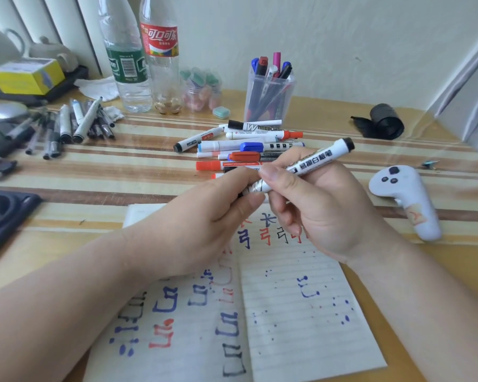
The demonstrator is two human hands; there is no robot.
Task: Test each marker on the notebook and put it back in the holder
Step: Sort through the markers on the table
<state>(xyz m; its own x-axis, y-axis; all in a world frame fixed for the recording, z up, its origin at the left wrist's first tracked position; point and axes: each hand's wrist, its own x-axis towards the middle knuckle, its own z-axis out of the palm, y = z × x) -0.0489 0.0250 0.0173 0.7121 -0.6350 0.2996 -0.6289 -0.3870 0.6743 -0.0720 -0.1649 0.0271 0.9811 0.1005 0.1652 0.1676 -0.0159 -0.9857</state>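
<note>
1. White plastic whiteboard marker (312,164), black plug at its far end, is held aslant above the open notebook (301,312). It sits between both hands and is clear of the page.
2. Right hand (320,210): thumb and forefinger are clamped round the mid-barrel, with the other fingers curled beneath.
3. Left hand (204,216): thumb and fingertips pinch the marker's near end, where the cap sits. The cap is mostly hidden, so I cannot tell whether it is seated or partly off.
4. Step in hand, as I judge it: working the cap at its joint, though whether off or on I cannot say. Done well, I hold the right hand steady as the anchor and let the left travel straight along the barrel's line without bending. I also keep the nib over paper and away from skin.
5. Notebook, lined: it carries blue, red and black marks. The right page has bare lines lower down, which I judge the best spot for a test stroke.
6. Clear plastic holder (268,100): it stands upright at the back, several markers in it.
7. Loose marker pile (240,147): it lies between the holder and the hands. I judge that much of the task remains.
</note>
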